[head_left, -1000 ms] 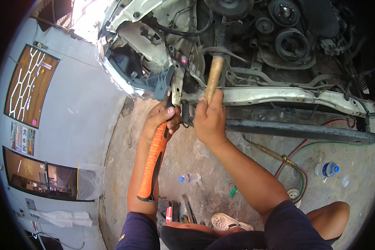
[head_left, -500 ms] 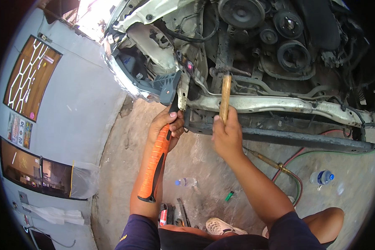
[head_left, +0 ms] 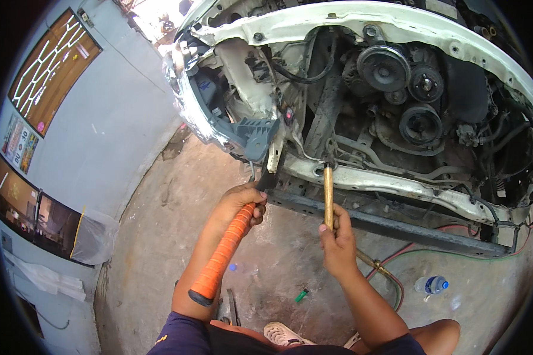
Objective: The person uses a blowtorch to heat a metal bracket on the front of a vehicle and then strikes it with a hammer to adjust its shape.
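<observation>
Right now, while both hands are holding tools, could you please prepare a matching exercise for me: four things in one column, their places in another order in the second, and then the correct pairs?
Things
1. Orange-gripped tool
2. Wooden-handled hammer
3. Plastic water bottle
4. Headlight

Places
A. In the right hand
B. At the front corner of the car, picture left
C. In the left hand
D. On the floor, lower right of the picture

Pairs: 1-C, 2-A, 3-D, 4-B
</observation>
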Tool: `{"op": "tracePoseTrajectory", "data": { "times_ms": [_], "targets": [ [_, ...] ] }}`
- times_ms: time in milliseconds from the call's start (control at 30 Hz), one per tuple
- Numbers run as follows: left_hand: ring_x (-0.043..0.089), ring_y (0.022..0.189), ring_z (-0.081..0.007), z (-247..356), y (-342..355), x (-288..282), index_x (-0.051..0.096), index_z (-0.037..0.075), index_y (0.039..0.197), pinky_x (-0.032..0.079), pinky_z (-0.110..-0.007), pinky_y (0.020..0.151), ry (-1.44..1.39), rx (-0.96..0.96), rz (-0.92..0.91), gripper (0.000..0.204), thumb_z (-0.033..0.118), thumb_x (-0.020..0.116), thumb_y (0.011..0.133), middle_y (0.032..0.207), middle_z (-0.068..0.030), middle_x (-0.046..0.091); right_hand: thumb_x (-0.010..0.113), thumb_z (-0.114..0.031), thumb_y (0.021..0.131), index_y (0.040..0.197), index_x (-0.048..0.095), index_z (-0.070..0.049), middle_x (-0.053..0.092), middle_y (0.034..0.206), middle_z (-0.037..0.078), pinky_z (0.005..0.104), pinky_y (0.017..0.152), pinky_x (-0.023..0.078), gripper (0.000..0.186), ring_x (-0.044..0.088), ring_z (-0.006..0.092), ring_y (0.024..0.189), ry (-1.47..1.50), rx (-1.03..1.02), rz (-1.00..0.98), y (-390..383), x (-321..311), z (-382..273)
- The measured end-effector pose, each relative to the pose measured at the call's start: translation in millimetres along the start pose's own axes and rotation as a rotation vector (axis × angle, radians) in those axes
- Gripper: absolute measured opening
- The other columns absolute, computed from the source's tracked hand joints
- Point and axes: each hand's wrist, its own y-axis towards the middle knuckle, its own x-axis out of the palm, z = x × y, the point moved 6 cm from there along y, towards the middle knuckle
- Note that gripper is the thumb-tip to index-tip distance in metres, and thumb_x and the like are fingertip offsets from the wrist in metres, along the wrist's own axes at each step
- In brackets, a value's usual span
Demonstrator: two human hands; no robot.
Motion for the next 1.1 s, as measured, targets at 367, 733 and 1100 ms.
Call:
{"op": "tracePoseTrajectory", "data": {
  "times_ms": [367, 733, 1100],
  "targets": [
    [0.059, 0.062, -0.011, 29.4, 17.5, 8.3, 0.054, -0.014, 0.113, 0.052, -0.022, 0.047, -0.456, 0.027, -0.209, 0.033, 0.009, 0.058, 0.089, 0.097, -0.0185, 0.065, 0.059, 0.0, 0.1, 0.151, 0.03, -0.008, 0.06, 0.096, 0.004, 0.0256, 0.056, 0.051, 0.06, 0.06, 0.0101, 0.067, 0.226, 0.09, -0.062, 4.0, 2.4, -4.7],
    [0.056, 0.062, -0.0095, 40.3, 27.9, 30.4, 0.054, -0.012, 0.117, 0.052, -0.021, 0.048, -0.336, 0.033, -0.33, 0.034, 0.007, 0.057, 0.089, 0.101, -0.0195, 0.065, 0.058, 0.0, 0.099, 0.168, 0.019, -0.016, 0.065, 0.095, 0.012, 0.0371, 0.071, 0.058, 0.081, 0.067, 0.023, 0.079, 0.236, -0.206, 0.287, 74.4, 56.4, -51.2],
    [0.054, 0.059, -0.0073, 45.1, 23.8, 29.0, 0.062, -0.009, 0.098, 0.046, -0.02, 0.048, -0.163, 0.008, -0.243, 0.022, 0.012, 0.066, 0.093, 0.073, -0.0043, 0.06, 0.062, -0.003, 0.096, 0.167, 0.017, -0.009, 0.069, 0.101, 0.016, 0.0408, 0.083, 0.055, 0.085, 0.07, 0.0302, 0.091, 0.154, -0.225, 0.203, 74.4, 74.1, -56.5]
  ]
}}
